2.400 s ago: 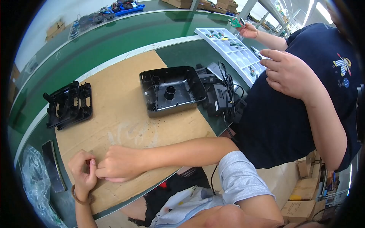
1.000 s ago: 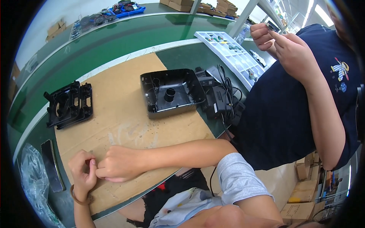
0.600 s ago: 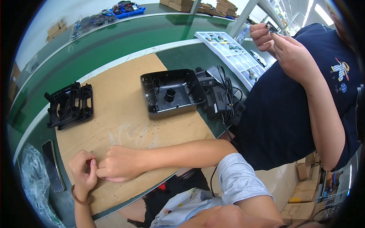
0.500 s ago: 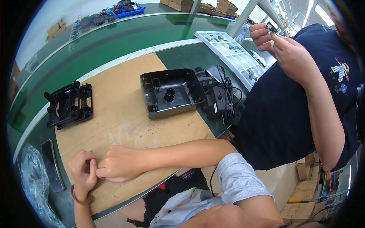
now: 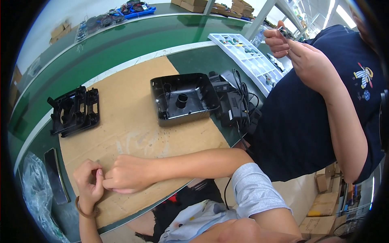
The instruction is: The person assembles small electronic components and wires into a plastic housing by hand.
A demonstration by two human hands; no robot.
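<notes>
Both hands rest close together on the near left of the cardboard sheet (image 5: 135, 139). My left hand (image 5: 89, 180), with a brown band at its wrist, has its fingers curled in toward the thumb. Against its thumb side lies my right hand (image 5: 127, 174), closed with the knuckles up. Whatever they may hold between them is hidden. Beyond them stands an open black plastic housing (image 5: 184, 99) with a short round tube inside. To the left, a black plastic frame part (image 5: 75, 111) with cut-outs lies over the cardboard's edge.
Black power adapters (image 5: 233, 107) with tangled cables sit right of the housing. A white compartment tray (image 5: 247, 60) holds small parts. At right a co-worker's hands (image 5: 298, 52) hold a small part. A phone-like dark slab (image 5: 56, 176) and clear plastic bag (image 5: 36, 190) lie at left.
The co-worker's fingers have shifted slightly, and more of the small part between them shows. My own hands have stayed where they were.
</notes>
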